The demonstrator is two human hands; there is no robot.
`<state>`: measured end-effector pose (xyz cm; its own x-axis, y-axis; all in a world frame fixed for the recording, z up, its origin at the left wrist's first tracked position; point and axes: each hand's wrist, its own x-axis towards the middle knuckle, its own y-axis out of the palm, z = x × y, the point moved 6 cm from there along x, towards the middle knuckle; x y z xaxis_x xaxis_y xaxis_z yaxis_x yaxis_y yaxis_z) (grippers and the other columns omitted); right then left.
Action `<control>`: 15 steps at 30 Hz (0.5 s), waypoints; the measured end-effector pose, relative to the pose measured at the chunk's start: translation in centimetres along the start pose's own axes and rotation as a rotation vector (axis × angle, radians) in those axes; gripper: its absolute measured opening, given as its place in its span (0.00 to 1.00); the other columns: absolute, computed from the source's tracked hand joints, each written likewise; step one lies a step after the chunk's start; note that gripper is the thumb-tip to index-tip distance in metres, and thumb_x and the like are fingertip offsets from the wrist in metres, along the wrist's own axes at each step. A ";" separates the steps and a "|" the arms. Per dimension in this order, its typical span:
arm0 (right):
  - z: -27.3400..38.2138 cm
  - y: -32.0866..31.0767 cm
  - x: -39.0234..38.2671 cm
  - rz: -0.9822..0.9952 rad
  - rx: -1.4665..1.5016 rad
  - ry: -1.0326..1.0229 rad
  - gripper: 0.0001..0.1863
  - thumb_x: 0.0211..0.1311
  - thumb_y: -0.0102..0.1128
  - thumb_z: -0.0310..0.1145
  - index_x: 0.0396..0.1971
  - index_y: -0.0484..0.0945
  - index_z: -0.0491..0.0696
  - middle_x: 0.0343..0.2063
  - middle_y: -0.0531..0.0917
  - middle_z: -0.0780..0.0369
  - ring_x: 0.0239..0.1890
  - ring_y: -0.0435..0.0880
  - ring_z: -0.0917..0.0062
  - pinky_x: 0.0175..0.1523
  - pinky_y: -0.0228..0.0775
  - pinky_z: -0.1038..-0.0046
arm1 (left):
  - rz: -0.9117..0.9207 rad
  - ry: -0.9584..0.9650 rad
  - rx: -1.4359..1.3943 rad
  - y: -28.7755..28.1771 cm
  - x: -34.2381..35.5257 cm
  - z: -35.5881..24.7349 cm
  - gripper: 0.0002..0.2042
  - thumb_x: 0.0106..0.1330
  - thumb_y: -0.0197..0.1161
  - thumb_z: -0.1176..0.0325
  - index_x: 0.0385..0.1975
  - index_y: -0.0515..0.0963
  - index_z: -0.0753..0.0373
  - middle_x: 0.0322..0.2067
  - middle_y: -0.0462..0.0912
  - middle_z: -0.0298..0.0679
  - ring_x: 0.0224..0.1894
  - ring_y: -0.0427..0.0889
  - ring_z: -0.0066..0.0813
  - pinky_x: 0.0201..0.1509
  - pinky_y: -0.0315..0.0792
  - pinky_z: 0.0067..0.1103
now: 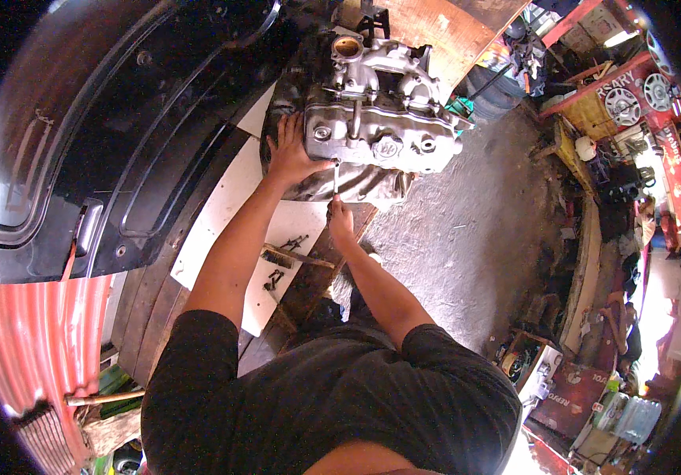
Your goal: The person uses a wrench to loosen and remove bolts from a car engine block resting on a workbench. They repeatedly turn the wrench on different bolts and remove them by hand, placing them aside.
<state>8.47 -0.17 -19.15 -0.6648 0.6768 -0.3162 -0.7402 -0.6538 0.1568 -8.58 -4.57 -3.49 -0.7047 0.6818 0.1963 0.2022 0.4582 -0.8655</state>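
A silver car engine (380, 127) with a ribbed cover and intake pipes stands on the bench in front of me. My left hand (289, 154) lies with spread fingers against its left end. The left thumb points right, at the upper end of a slim metal wrench (336, 180). That end meets the lower left edge of the engine cover. My right hand (340, 218) is closed around the wrench's near end, just below the engine. Which fastener the wrench sits on is too small to make out.
Near my left forearm, a brush (279, 256) and small dark metal parts (274, 279) lie on a white board (230, 218). A large black car panel (158, 119) fills the left side. Concrete floor (475, 229) stretches right, toward cluttered shelves and a tire (492, 96).
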 end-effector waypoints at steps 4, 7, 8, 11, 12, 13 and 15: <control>-1.1 0.4 0.8 0.034 0.077 -0.032 0.24 0.69 0.43 0.52 0.20 0.68 0.49 0.15 0.62 0.73 0.17 0.57 0.87 0.22 0.51 0.79 | -0.012 0.003 0.024 0.2 0.2 0.0 0.63 0.30 0.72 0.36 0.67 0.45 0.63 0.68 0.45 0.44 0.71 0.36 0.44 0.63 0.41 0.61; -2.8 0.8 1.5 -0.008 0.099 0.035 0.23 0.69 0.43 0.53 0.20 0.67 0.50 0.14 0.62 0.73 0.17 0.58 0.87 0.22 0.51 0.80 | -0.030 -0.010 0.045 0.1 0.1 -0.2 0.64 0.30 0.72 0.36 0.67 0.45 0.63 0.68 0.45 0.43 0.71 0.37 0.44 0.63 0.41 0.60; -3.0 0.6 1.8 -0.010 0.043 0.034 0.24 0.68 0.43 0.53 0.22 0.69 0.48 0.15 0.63 0.71 0.18 0.59 0.86 0.24 0.53 0.78 | -0.035 -0.017 0.048 0.0 0.1 -0.3 0.64 0.29 0.72 0.36 0.67 0.46 0.62 0.68 0.45 0.43 0.71 0.38 0.44 0.63 0.41 0.60; -2.9 -0.4 2.8 -0.008 -0.209 0.006 0.26 0.68 0.43 0.53 0.27 0.74 0.43 0.18 0.70 0.66 0.22 0.66 0.80 0.29 0.59 0.73 | -0.042 -0.038 0.070 -0.3 -0.1 -0.6 0.64 0.28 0.72 0.36 0.67 0.47 0.62 0.68 0.46 0.43 0.71 0.39 0.42 0.63 0.42 0.60; -2.3 -1.6 3.3 0.002 -0.350 -0.023 0.26 0.67 0.44 0.53 0.29 0.75 0.43 0.19 0.72 0.63 0.23 0.69 0.77 0.31 0.62 0.71 | -0.043 -0.046 0.087 -0.6 -0.3 -0.8 0.64 0.28 0.72 0.36 0.66 0.47 0.63 0.68 0.47 0.43 0.71 0.40 0.42 0.63 0.42 0.60; -1.6 -2.9 3.8 0.009 -0.489 -0.054 0.26 0.67 0.44 0.53 0.31 0.76 0.43 0.20 0.75 0.61 0.24 0.73 0.75 0.33 0.65 0.70 | -0.045 -0.049 0.103 -0.8 -0.3 -1.0 0.64 0.28 0.72 0.35 0.66 0.48 0.63 0.68 0.47 0.43 0.71 0.40 0.41 0.63 0.43 0.60; 0.1 -6.4 5.5 -0.112 -0.703 -0.221 0.24 0.66 0.46 0.52 0.37 0.79 0.45 0.28 0.82 0.53 0.31 0.81 0.62 0.40 0.71 0.65 | -0.021 -0.041 0.123 -0.8 0.0 -1.6 0.63 0.28 0.72 0.36 0.66 0.49 0.62 0.67 0.48 0.42 0.71 0.41 0.40 0.63 0.44 0.60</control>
<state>9.59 7.81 -21.76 -0.6489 0.7558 -0.0879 -0.6152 -0.5891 -0.5240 -7.62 -4.03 -2.11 -0.7357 0.6476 0.1983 0.1037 0.3971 -0.9119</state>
